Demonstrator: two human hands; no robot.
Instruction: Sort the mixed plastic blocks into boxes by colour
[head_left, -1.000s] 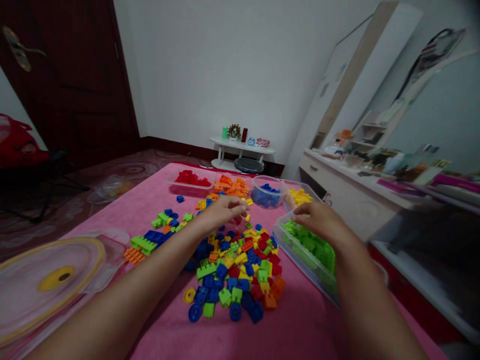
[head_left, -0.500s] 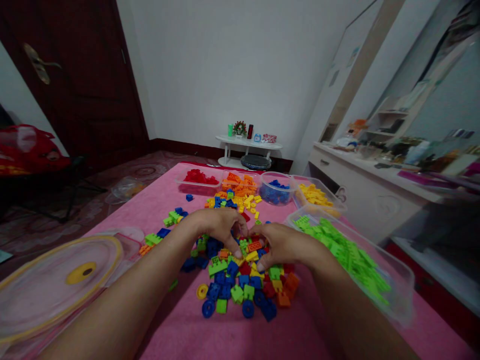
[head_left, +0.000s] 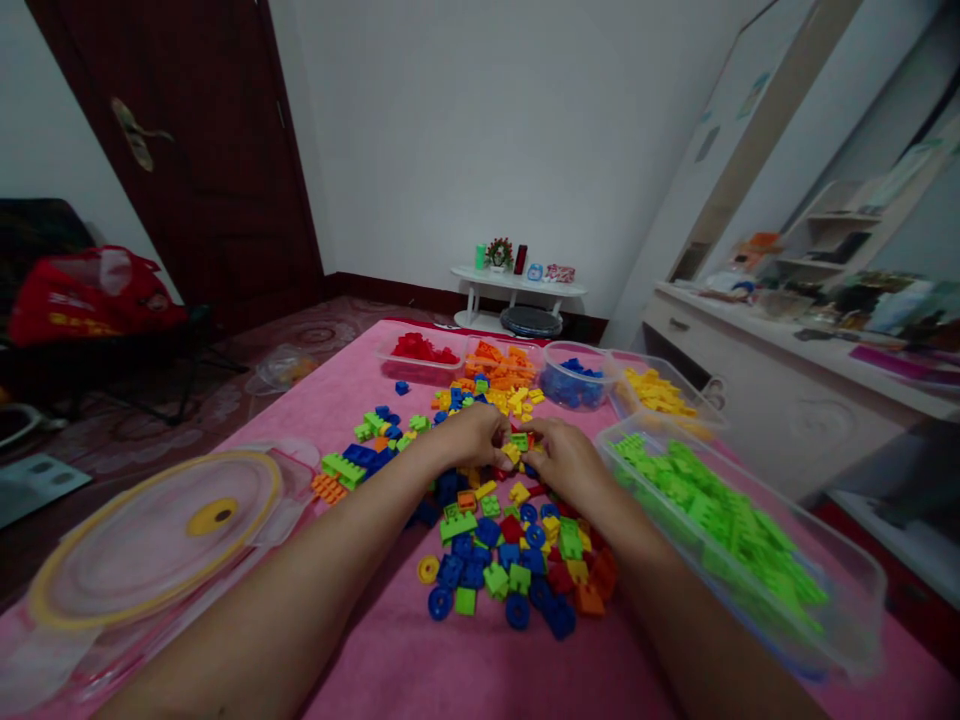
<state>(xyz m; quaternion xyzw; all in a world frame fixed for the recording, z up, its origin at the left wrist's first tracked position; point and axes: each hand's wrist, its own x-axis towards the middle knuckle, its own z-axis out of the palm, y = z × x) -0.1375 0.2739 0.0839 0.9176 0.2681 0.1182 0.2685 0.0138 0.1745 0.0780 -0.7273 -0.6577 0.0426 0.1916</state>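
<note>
Both hands were at the pile of small mixed-colour plastic blocks (head_left: 510,552), centre of the frame on a pink cloth (head_left: 420,675). Left hand (head_left: 478,437) and right hand (head_left: 562,455) faced each other, near but apart, fingers curled at the pile's upper part — a small lime-green block (head_left: 519,440) and a small yellow block (head_left: 511,455) showed between them. Couldn't tell whether either hand gripped anything. Step in hand looked like picking through by colour: a clear rectangular plastic box (head_left: 853,612) of lime-green blocks sat at frame right, a clear round plastic tub (head_left: 574,396) of blue ones upper middle. Next move seemed to call for a light pinch — pieces lay jumbled close.
</note>
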